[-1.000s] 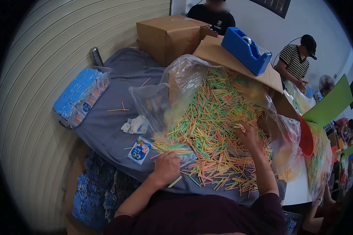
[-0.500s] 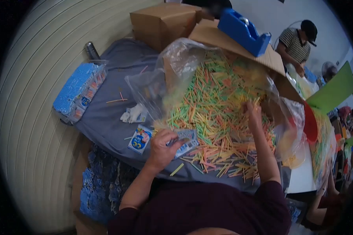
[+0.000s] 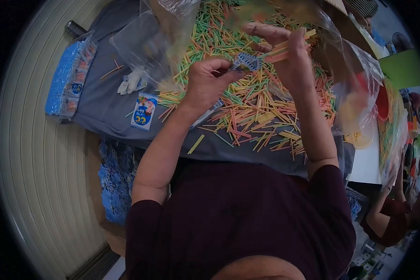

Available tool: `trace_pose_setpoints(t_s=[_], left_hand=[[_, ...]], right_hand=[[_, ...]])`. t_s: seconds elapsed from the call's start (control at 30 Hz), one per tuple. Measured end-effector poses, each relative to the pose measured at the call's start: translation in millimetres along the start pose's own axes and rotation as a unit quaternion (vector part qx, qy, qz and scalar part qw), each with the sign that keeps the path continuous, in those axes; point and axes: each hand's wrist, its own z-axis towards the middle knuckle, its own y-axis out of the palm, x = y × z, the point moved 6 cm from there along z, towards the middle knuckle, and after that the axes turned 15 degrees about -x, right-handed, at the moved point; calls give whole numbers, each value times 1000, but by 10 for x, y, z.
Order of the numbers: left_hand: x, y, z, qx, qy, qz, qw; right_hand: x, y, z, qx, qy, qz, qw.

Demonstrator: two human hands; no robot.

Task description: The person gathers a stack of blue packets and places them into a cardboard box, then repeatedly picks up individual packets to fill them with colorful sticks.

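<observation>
My left hand (image 3: 206, 85) is closed on the edge of a small blue-and-white packet (image 3: 246, 62), pinched between thumb and fingers. My right hand (image 3: 295, 60) grips a small bunch of thin pastel sticks (image 3: 279, 52), yellow and pink, whose ends lie right by the packet. Below both hands spreads a big heap of loose green, yellow and pink sticks (image 3: 261, 112), partly inside a clear plastic bag (image 3: 347, 60). Under my left wrist lies another packet (image 3: 207, 114), mostly covered. A printed blue-and-white packet (image 3: 144, 111) lies flat to the left.
At the left edge stands a clear pack of filled packets (image 3: 70, 77), with a dark cylinder (image 3: 74, 29) behind it. A crumpled white wad (image 3: 129, 83) rests on the grey cloth (image 3: 107, 95). Blue packets (image 3: 114, 182) fill a box below. Another person's arm (image 3: 380, 212) shows at right.
My right hand has come up out of the heap with a bunch of sticks, toward my left hand. The left hand has raised a packet. The view has tilted downward.
</observation>
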Motion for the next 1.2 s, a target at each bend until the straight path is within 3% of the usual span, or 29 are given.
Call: trace_pose_setpoints(t_s=[0.2,0.27,0.3,0.37,0.47,0.53,0.67,0.7,0.8,0.9,0.93,1.03,1.07,1.1,1.17,1.2], left_hand=[[-51,101,121,-23,9,-13,1000],[56,89,108,-18,-62,97,993],[123,77,129,-17,-74,142,987],[-18,83,162,-3,-19,67,998],[-102,75,196,-11,-25,49,998],[-136,90,239,-23,7,-14,1000],[-137,63,221,-43,-7,-6,999],[-138,75,215,-42,2,-58,997],[-227,62,200,-49,-17,-140,989],[-346,21,262,-40,-7,-160,986],[-370,26,275,-37,-9,-162,986],[-237,22,298,-27,17,-187,982],[-251,4,295,-26,16,-188,982],[-284,-36,283,-2,11,-171,985],[-303,-103,253,22,4,-154,988],[-272,-151,226,30,20,-140,990]], right_hand=[[189,-31,33,-11,50,-86,995],[248,-40,-5,-38,24,-169,985],[315,-59,-30,-26,49,-144,988],[475,-120,-73,9,91,-67,994],[514,-163,-52,56,160,33,985],[453,-83,-12,7,120,-70,990],[326,95,104,-66,50,-152,985],[323,136,118,-70,54,-149,985],[156,133,192,45,12,-43,998],[224,73,263,35,63,-56,996],[269,64,283,0,91,-112,989],[258,39,255,13,165,-215,963],[241,-99,258,35,76,-285,955],[236,-243,260,34,78,-285,955],[4,-553,187,177,-31,-359,916],[-62,-523,156,177,-30,-358,916]])
